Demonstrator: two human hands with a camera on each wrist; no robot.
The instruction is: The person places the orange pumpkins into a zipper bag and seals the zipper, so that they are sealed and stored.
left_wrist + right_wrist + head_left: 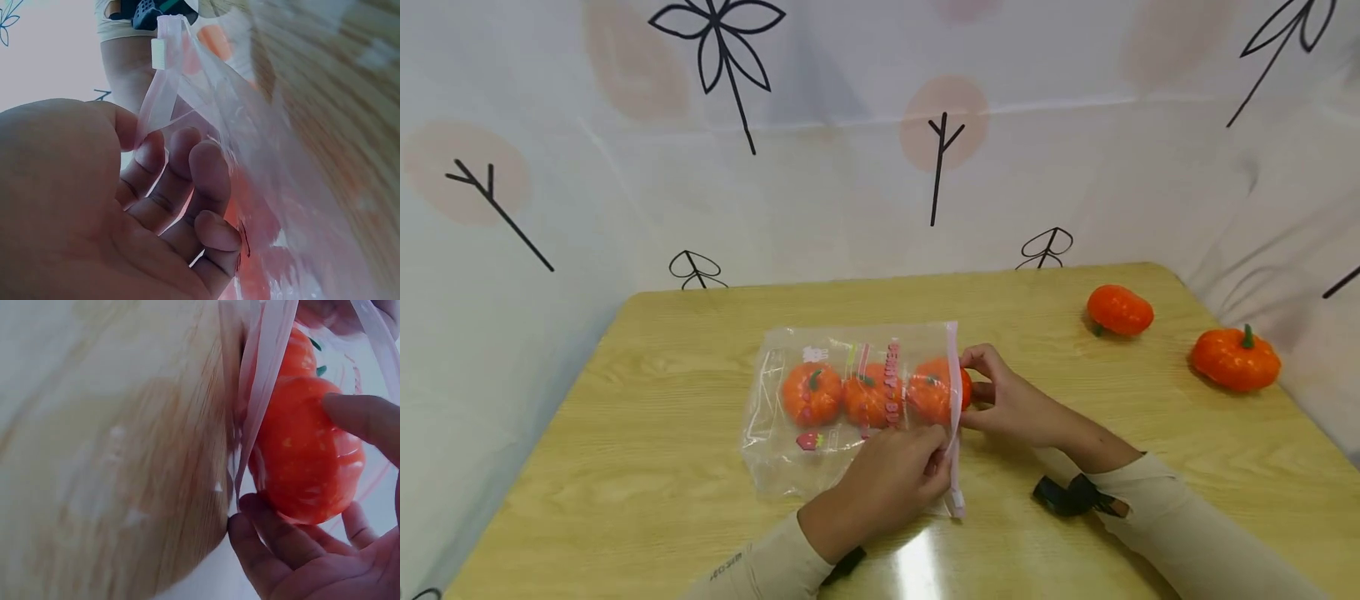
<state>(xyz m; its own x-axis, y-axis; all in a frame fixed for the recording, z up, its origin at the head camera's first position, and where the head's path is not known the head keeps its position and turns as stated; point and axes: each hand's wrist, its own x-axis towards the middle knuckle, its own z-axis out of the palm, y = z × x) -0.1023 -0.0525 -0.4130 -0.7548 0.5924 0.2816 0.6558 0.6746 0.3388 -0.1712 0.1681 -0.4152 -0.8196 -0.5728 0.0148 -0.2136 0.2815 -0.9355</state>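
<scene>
A clear zip bag (775, 462) with pink print and a pink slider edge (956, 358) lies flat, its mouth to the right. Two glossy orange toy pumpkins (812, 394) with green stems sit in a row inside it. At the mouth, a third toy pumpkin (306, 450) is mostly within the bag. My right hand (1018, 404) holds that one, thumb on one side and fingers on the other. My left hand (891, 471) pinches the bag's edge between thumb and index finger; in the left wrist view a white slider (159, 54) shows above the pinch.
Two more toy pumpkins, one tipped over (1120, 310) and one upright (1236, 359), lie at the table's right side. The wooden table (625, 450) meets a white patterned cloth (850, 200) at the back. Dark straps (1075, 493) hang by the wrists.
</scene>
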